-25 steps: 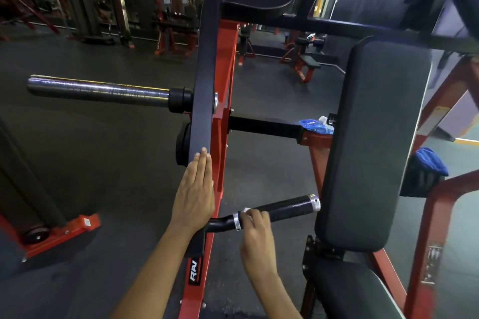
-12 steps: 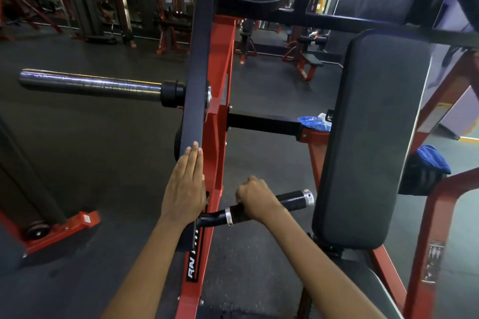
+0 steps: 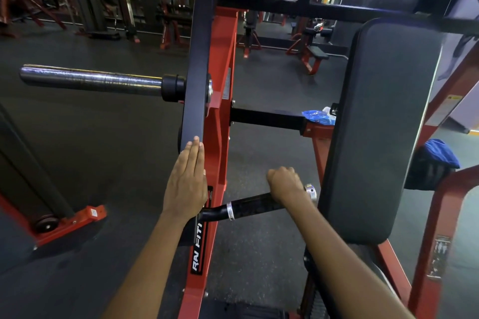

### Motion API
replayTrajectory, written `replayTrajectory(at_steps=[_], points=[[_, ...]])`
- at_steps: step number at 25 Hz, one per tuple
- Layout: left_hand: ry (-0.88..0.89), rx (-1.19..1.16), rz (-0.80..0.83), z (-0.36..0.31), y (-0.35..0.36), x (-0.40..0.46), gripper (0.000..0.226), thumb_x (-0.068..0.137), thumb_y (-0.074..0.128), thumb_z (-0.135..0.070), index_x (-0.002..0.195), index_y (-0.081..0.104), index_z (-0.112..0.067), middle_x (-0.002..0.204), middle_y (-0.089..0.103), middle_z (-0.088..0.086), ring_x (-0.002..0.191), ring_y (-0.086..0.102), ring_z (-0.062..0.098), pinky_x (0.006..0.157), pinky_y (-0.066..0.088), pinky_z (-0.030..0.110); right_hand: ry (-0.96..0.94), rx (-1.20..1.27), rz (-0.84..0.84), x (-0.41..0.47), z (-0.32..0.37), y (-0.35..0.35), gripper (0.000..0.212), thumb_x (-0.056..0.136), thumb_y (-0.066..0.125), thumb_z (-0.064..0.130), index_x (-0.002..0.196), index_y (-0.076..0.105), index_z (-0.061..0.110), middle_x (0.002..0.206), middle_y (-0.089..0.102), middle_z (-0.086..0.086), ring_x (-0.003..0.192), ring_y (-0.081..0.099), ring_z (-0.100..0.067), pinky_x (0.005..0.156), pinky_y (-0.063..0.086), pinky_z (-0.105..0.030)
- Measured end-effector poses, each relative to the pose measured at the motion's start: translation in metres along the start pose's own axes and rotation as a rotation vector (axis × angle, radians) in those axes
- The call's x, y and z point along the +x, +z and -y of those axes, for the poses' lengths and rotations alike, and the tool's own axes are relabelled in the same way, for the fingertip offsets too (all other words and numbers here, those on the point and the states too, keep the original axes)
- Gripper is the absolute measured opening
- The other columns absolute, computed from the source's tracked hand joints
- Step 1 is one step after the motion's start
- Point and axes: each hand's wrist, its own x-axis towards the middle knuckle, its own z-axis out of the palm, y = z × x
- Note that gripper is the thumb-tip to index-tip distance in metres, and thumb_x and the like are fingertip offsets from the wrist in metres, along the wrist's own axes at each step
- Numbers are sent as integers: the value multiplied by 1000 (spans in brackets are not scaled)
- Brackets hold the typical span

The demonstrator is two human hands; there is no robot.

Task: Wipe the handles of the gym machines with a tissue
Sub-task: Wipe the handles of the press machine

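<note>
A black handle [image 3: 252, 206] with silver end rings sticks out rightward from the machine's black lever arm [image 3: 195, 101]. My right hand [image 3: 285, 183] grips the handle near its outer silver cap, fingers curled over it; no tissue shows under the hand. My left hand [image 3: 187, 182] lies flat with straight fingers against the lever arm, just above the handle's root. A blue tissue packet [image 3: 317, 117] sits on the red crossbar beside the back pad.
A tall black back pad [image 3: 383, 124] stands right of the handle, close to its cap. A chrome weight sleeve [image 3: 93, 80] juts left. Red frame beams [image 3: 220, 111] run beside the lever. A blue cloth [image 3: 442, 154] lies behind the pad. Other machines stand across the dark floor.
My right hand slid along the handle from its inner ring out to the end cap. My left hand stayed flat on the lever arm.
</note>
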Motion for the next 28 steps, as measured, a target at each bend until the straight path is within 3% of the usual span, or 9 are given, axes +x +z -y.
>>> replayTrajectory(at_steps=[6,9,10,13,16,21,25,28], points=[[0,-16,-1,1,1,1,56,95,28,-16,146,18,4,155,16,18,145,14,27,117,22,39,-217,246,-198,-41,100,33,26,80,64,-3,105,60,3,112,56,-14,105,49,-30,91,46,-34],[-8,-36,8,2,2,0,57,95,26,-18,147,16,2,156,15,16,146,12,25,118,19,38,-314,308,-432,-66,99,61,39,50,80,-2,83,65,13,87,59,-3,76,54,-18,64,49,-22],[-9,-35,8,1,2,0,57,95,26,-19,147,16,2,156,15,16,146,12,25,118,20,39,-319,366,-486,-74,90,70,41,50,77,-3,86,64,12,86,58,-1,74,53,-16,59,47,-19],[-9,-40,5,1,2,-1,56,95,26,-19,147,16,1,156,15,16,145,13,25,117,22,40,-221,466,-589,-87,63,89,52,61,68,-13,106,56,9,93,54,-2,76,49,-14,54,43,-17],[2,-40,10,2,1,0,56,96,27,-18,147,16,1,156,14,16,145,12,26,117,21,40,-192,401,-558,-79,55,98,56,61,74,-10,108,53,12,93,53,1,74,49,-14,47,44,-17],[-3,-42,10,2,1,0,56,95,28,-17,147,16,2,156,15,16,145,13,26,118,21,40,-102,443,-653,-73,21,91,29,71,73,-5,95,64,9,86,58,-1,72,53,-15,57,42,-17],[-3,-32,17,1,1,-1,57,95,27,-17,147,16,2,156,14,17,145,12,26,118,20,40,216,583,-796,-72,-34,87,16,77,66,-7,83,61,7,79,53,-3,65,49,-20,57,41,-27],[1,-36,16,1,1,-1,57,95,27,-17,147,16,2,156,14,17,145,12,27,118,20,41,325,679,-814,-73,-39,88,11,83,61,-3,88,60,7,84,48,2,65,48,-16,56,37,-19]])
